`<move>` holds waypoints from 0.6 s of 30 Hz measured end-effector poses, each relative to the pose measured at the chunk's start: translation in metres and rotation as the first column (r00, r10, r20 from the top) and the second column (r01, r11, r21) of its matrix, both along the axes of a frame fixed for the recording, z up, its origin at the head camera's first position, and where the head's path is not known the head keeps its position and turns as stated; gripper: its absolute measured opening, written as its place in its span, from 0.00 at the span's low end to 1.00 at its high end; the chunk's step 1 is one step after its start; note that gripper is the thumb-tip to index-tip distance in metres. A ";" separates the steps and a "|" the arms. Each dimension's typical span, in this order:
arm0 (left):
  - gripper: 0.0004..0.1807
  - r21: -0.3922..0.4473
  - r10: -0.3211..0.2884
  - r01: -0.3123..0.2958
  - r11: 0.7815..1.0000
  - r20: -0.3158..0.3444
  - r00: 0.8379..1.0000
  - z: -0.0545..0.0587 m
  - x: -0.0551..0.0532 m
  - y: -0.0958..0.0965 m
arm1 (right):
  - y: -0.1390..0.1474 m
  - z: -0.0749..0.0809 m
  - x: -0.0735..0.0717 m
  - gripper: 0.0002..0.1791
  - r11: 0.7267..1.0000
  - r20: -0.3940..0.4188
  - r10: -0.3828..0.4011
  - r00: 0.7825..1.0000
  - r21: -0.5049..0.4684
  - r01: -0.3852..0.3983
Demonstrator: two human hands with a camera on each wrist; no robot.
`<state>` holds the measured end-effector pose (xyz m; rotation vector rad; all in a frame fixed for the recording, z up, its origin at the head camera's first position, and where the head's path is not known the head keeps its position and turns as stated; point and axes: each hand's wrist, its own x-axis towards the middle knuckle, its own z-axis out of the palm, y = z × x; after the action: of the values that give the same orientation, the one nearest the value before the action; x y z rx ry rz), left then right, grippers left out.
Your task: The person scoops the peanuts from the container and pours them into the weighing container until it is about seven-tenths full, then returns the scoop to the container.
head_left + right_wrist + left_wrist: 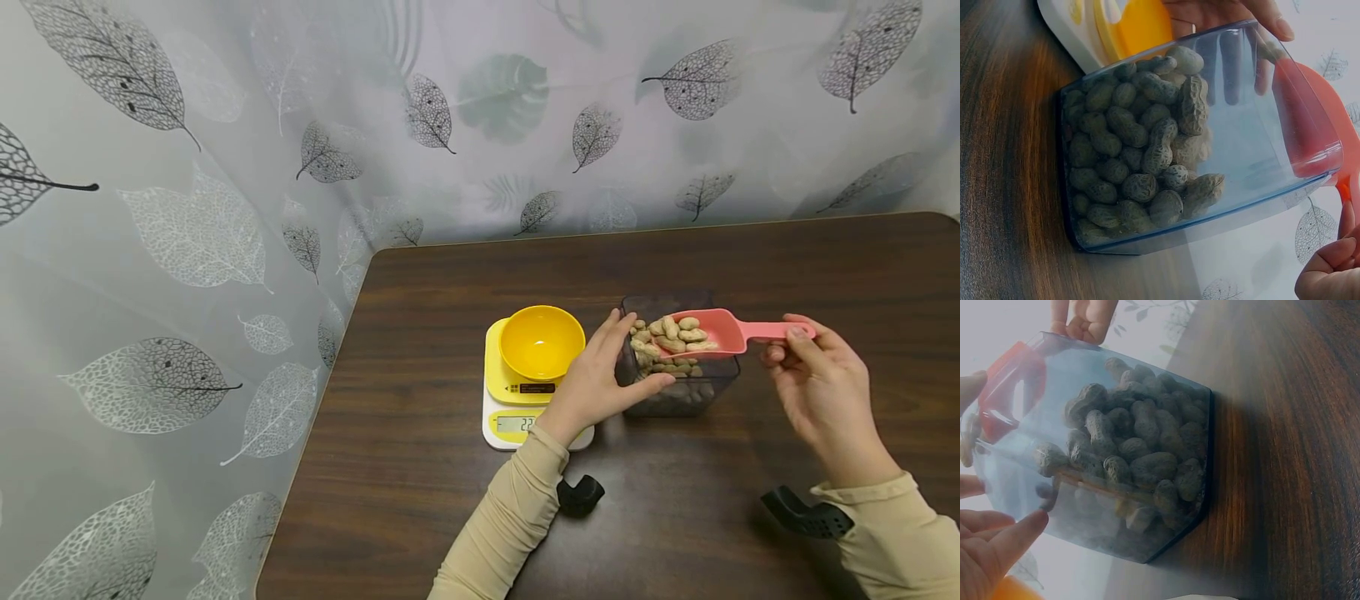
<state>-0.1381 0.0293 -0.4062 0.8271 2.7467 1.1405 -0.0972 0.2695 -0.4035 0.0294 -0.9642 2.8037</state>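
Note:
My right hand (825, 383) grips the end of the pink scoop's handle, thumb on top. The scoop (723, 329) lies level over the container's mouth, and several unshelled peanuts (670, 328) sit in it. Below is a clear, dark-tinted container (678, 402) standing on the table. More peanuts (1138, 144) fill its lower part, as the right wrist view shows through the wall. My left hand (600, 375) holds the container at its left side, fingers along the left wall and thumb across the front edge. In the left wrist view, the scoop's bowl (1013, 394) shows at the container's top.
Left of the container stands a yellow and white kitchen scale (495, 392) with a yellow bowl (542, 337) on it; my left hand partly hides its display. All rests on a dark wooden table (420, 500), backed by a leaf-patterned curtain (480, 167).

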 end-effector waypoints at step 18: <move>0.42 -0.008 -0.014 0.014 1.000 -0.028 1.000 0.001 0.000 0.001 | 0.017 0.006 -0.002 0.12 0.995 -0.035 -0.049 0.998 -0.086 0.046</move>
<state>-0.1383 0.0301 -0.4048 0.8662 2.7614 1.1244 -0.0987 0.2860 -0.3971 0.0468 -0.8252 2.7870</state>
